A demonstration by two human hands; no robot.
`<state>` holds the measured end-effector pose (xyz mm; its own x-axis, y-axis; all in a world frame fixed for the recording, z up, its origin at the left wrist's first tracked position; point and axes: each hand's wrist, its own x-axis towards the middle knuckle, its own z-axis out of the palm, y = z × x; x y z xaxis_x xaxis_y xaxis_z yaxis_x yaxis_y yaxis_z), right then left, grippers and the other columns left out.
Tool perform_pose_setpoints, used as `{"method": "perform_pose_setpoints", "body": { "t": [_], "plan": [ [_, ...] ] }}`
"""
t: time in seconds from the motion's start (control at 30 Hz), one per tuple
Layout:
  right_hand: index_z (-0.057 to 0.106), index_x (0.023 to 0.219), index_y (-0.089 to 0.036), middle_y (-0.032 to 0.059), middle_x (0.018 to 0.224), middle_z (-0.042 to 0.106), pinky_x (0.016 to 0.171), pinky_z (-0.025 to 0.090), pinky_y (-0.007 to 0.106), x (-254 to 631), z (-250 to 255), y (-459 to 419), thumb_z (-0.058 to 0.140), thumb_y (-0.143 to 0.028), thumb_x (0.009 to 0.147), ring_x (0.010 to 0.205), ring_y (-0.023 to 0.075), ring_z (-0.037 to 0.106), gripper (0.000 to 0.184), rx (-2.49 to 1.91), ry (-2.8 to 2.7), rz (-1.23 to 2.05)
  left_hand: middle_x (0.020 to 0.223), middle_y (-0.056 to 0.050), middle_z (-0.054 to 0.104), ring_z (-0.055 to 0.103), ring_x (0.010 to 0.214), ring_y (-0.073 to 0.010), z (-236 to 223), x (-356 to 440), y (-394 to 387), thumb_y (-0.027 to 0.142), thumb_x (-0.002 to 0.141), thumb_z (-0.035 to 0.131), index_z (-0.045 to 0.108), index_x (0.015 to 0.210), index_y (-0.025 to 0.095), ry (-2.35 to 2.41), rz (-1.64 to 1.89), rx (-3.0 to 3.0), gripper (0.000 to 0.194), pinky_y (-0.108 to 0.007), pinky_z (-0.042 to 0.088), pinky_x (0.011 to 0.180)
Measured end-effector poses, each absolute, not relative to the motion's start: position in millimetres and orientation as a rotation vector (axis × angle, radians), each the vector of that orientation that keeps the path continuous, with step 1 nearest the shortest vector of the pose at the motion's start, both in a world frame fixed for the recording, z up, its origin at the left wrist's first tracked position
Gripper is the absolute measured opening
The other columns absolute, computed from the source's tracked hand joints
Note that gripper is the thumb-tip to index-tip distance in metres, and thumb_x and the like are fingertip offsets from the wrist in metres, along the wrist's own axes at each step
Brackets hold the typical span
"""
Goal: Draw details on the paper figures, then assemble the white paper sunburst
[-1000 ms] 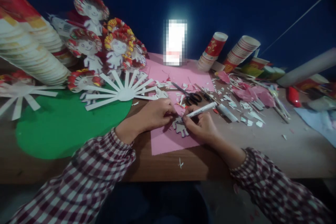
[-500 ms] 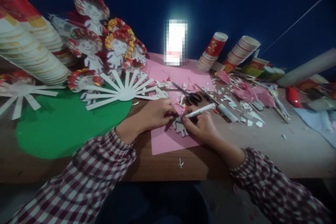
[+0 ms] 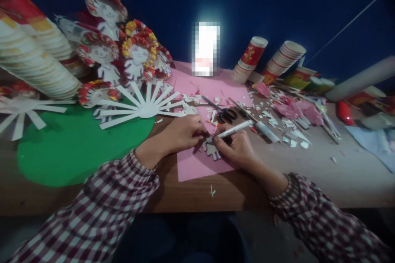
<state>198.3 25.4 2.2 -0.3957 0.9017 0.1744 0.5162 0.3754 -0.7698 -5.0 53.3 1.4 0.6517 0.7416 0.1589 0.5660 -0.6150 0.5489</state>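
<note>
My right hand [image 3: 236,146] is closed round a white marker pen [image 3: 234,129], its tip end down at a small white paper doll cutout [image 3: 212,150] with dark purple outlines. My left hand [image 3: 188,133] has its fingers bent and closed at the doll's upper left edge, steadying it; the fingertips are partly hidden. Under the doll lies a pink paper sheet [image 3: 189,168]. Just beyond my hands rest scissors with black handles [image 3: 227,116]. To the left, a white paper cup cut into spread strips [image 3: 148,110] overlaps a green round sheet [image 3: 77,148].
Finished paper dolls with red and yellow rims [image 3: 106,12] stand at the back left beside tall stacks of paper cups [image 3: 40,57]. More cup stacks [image 3: 285,59] lean at the back right. Paper scraps [image 3: 290,123] litter the right side. A lit, pixelated screen [image 3: 205,49] stands at the back.
The view has shifted very slightly. Both hands, the marker pen and the paper doll stay in nearly the same place.
</note>
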Motion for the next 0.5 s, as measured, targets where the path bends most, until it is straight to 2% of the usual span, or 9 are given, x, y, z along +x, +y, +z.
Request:
{"method": "perform_pose_setpoints", "body": {
  "t": [0.5],
  "plan": [
    [0.055,0.072,-0.018,-0.0035,0.059,0.056,0.054,0.039,0.020,198.6,5.2,24.8,0.054,-0.020,0.080,0.054,0.0091,0.051,0.008,-1.201,-2.074,0.875,0.085,-0.003,0.060,0.055,0.080,-0.0144,0.3,-5.4,54.3,0.013,0.079,0.057,0.070,0.083,0.018,0.993,0.530,2.437,0.015,-0.025,0.042,0.070]
  ]
}}
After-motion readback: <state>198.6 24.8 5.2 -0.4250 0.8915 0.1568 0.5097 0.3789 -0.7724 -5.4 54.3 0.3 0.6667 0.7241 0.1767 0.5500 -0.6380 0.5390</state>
